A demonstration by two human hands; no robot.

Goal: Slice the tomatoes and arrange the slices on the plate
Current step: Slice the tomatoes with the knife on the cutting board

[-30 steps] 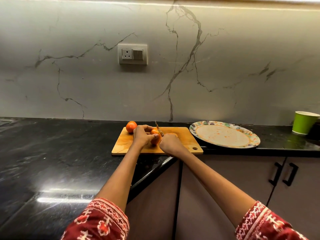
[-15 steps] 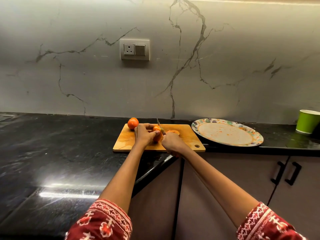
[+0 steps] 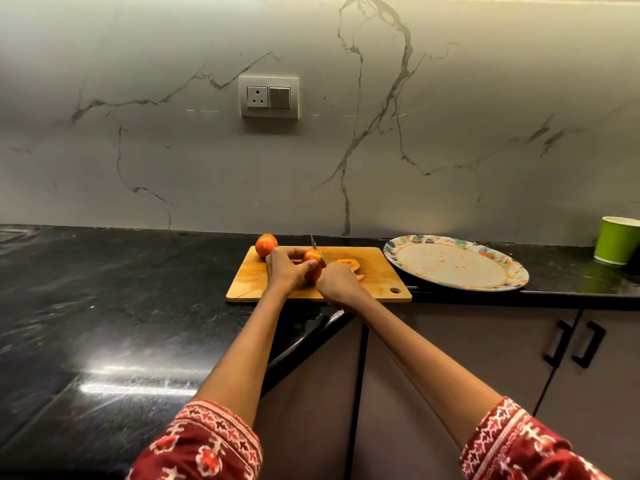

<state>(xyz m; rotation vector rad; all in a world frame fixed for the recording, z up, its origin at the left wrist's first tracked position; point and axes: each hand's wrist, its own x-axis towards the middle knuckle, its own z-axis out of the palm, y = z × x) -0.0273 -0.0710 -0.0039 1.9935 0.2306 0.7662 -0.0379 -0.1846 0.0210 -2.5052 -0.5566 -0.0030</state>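
1. Mid-frame, the left hand [image 3: 285, 270] gripped the tomato [image 3: 310, 259] on the wooden cutting board [image 3: 252, 284], fingers curled round it.
2. The right hand [image 3: 337, 284] held the knife [image 3: 318, 250], fingers wrapped on the handle, blade at the tomato's right side. One slice [image 3: 346, 262] lay just right of it; a whole tomato [image 3: 266, 245] sat at the board's upper left corner.
3. The plate [image 3: 512, 277], right of the board, held no slices.
4. Risk, as I judged it: the left fingertips sat close to the blade; a slip on smooth skin could nick them or make uneven slices.
5. The knife handle was hidden; cut depth could not be told.
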